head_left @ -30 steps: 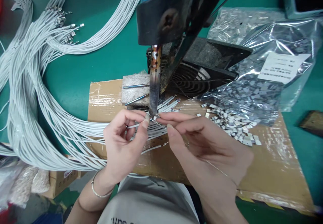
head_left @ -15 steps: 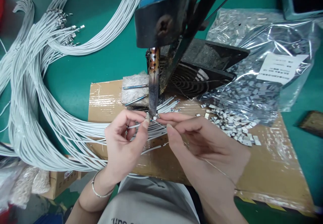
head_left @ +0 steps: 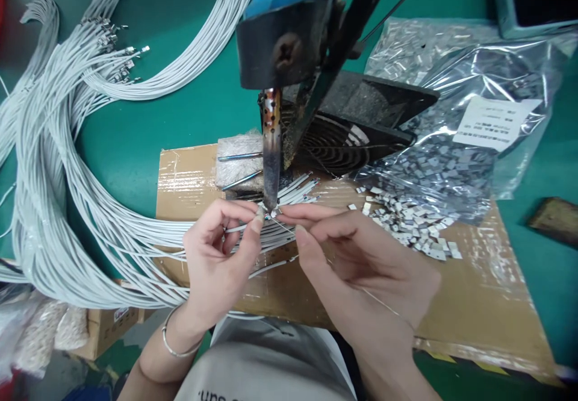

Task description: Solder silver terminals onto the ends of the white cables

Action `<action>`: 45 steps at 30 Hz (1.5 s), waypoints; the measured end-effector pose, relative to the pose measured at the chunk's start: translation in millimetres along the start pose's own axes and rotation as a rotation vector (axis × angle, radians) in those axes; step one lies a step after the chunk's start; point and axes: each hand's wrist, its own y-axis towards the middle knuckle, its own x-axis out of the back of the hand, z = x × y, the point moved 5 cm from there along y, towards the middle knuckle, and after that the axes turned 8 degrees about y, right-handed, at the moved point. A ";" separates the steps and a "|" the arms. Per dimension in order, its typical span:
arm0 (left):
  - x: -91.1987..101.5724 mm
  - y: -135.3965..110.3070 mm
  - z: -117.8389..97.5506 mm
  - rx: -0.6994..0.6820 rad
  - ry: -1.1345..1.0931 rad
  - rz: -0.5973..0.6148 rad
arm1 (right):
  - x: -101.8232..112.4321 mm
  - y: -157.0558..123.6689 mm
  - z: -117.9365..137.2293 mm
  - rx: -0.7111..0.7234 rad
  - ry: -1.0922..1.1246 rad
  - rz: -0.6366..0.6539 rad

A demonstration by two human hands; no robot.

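My left hand (head_left: 219, 256) pinches the end of a thin white wire (head_left: 239, 227) and holds it under the tip of a mounted soldering iron (head_left: 271, 154). My right hand (head_left: 361, 262) pinches a thin strand of solder wire (head_left: 379, 301) that runs back over the hand, its end at the same tip. Both sets of fingertips meet just below the iron tip, above a tape-covered cardboard sheet (head_left: 474, 292). More white wire ends (head_left: 295, 187) lie fanned out behind the iron.
A large bundle of white wires (head_left: 54, 166) loops over the green table at the left. Small metal terminals (head_left: 410, 220) spill from a clear plastic bag (head_left: 474, 142) at the right. A black fan (head_left: 347, 136) sits behind the iron. A small cardboard box (head_left: 106, 326) lies at lower left.
Hands stay pinched at the iron tip; the whole view has shifted slightly, with hands and iron a little left and lower.
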 end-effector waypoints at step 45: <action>-2.0 0.4 1.5 0.023 0.004 0.033 | 1.1 0.2 -2.6 -0.009 -0.017 -0.054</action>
